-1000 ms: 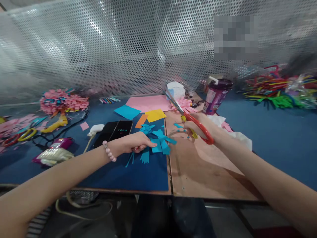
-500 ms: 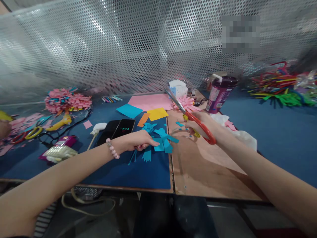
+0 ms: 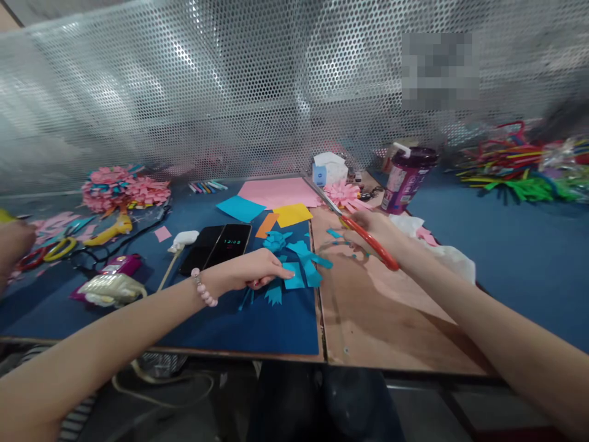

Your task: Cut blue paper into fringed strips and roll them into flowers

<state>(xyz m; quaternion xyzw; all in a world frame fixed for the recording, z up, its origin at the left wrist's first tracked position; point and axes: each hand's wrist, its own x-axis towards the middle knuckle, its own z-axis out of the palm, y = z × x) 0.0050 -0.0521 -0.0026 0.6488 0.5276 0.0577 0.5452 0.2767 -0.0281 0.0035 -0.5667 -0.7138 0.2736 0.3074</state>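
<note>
My left hand (image 3: 262, 268), with a beaded bracelet at its wrist, is closed with its thumb on the edge of a small blue paper square (image 3: 295, 275). Around it lie other cut blue paper pieces (image 3: 301, 252), a blue paper flower (image 3: 275, 240) and a fringed blue strip (image 3: 273, 295). My right hand (image 3: 368, 230) is closed around orange-handled scissors (image 3: 368, 237), over the bare wood to the right. The blades point away and to the left, toward a pink paper flower (image 3: 343, 195).
Beyond are pink (image 3: 271, 191), blue (image 3: 240, 209) and yellow (image 3: 293, 215) paper sheets. A phone (image 3: 232, 242) and a white plug (image 3: 184, 239) lie left. A purple cup (image 3: 407, 178) stands right. Another person's hand (image 3: 13, 242) is at the far left, near scissors (image 3: 59, 249) and a yellow glue gun (image 3: 110, 228).
The scissors have turned in my right hand and swung slightly lower. My left hand and the blue square have shifted slightly down and left. The other person's hand has come further into view.
</note>
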